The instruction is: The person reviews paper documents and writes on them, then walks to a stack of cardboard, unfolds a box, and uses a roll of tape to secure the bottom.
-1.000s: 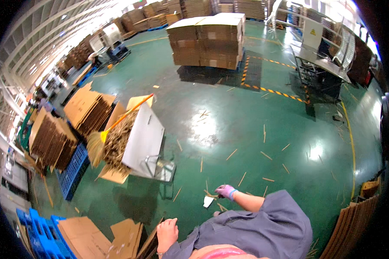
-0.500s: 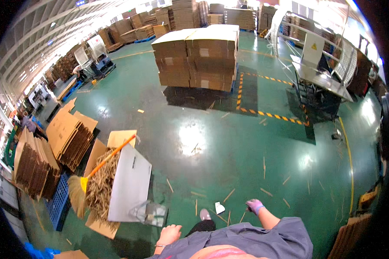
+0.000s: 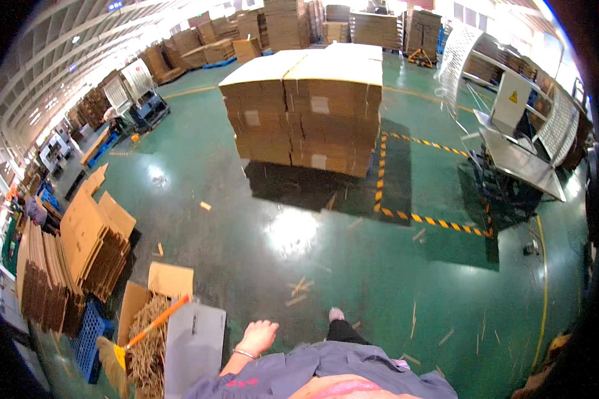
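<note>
Grey panel (image 3: pixel 194 352) lies on floor just beside your left hand (image 3: pixel 259 334); hand empty, fingers loosely spread. Broom (image 3: pixel 140 336) rests across scrap-filled carton (image 3: pixel 150 312), likely parked there. Right hand out of view.

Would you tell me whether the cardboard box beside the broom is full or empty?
Full: the open cardboard box is heaped with strip scraps, and the broom lies across it.

A big block of stacked brown cartons (image 3: pixel 309 110) with pale square labels (image 3: pixel 321 105) stands mid-floor, flattened brown cardboard (image 3: pixel 80 256) leans in piles at the left, and a yellow triangular warning sign (image 3: pixel 514 97) marks the white panel at right.
</note>
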Demonstrator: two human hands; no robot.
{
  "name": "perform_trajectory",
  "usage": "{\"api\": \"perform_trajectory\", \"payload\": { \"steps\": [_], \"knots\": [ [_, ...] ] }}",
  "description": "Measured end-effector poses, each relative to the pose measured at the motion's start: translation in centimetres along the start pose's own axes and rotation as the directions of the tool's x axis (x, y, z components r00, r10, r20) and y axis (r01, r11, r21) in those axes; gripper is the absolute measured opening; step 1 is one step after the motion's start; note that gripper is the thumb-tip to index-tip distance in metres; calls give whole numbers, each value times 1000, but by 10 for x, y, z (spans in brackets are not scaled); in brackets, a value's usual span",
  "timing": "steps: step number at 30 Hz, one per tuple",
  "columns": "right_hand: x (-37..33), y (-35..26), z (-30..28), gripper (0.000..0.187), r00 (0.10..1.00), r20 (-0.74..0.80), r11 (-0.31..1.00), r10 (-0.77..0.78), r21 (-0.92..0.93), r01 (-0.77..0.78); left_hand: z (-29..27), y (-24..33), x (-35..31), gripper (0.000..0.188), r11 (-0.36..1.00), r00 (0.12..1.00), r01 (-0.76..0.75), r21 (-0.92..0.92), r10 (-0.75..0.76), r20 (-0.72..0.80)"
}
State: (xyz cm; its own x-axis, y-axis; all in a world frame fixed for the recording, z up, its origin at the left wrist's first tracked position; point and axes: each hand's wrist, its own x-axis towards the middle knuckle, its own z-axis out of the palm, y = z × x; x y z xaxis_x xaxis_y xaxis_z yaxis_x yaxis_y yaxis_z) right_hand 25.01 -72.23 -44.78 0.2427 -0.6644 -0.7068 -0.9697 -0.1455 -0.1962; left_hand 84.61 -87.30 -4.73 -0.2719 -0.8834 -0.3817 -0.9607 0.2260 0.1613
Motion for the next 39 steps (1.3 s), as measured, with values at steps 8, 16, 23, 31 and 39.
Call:
{"api": "perform_trajectory", "payload": {
  "steps": [8,16,23,31,39],
  "knots": [
    [247,-79,-482,22,862,-507,997,8,65,29,-101,-98,144,38,956,997,36,-290,-56,-59],
    [436,-204,-690,28,823,-559,994,-100,-97,56,-109,-291,292,40,939,967,217,-266,-168,193],
    [509,-274,-702,25,980,-180,974,85,224,-43,-279,-459,413,37,949,948,313,-25,-314,-51],
    [634,-475,-1020,31,396,-588,358,705,778,516,-373,-646,582,39,975,973,222,14,-223,53],
    [768,-711,-1380,29,30,-932,685,361,287,669,-482,-837,676,40,923,951,296,-245,-308,-13]
  ]
}}
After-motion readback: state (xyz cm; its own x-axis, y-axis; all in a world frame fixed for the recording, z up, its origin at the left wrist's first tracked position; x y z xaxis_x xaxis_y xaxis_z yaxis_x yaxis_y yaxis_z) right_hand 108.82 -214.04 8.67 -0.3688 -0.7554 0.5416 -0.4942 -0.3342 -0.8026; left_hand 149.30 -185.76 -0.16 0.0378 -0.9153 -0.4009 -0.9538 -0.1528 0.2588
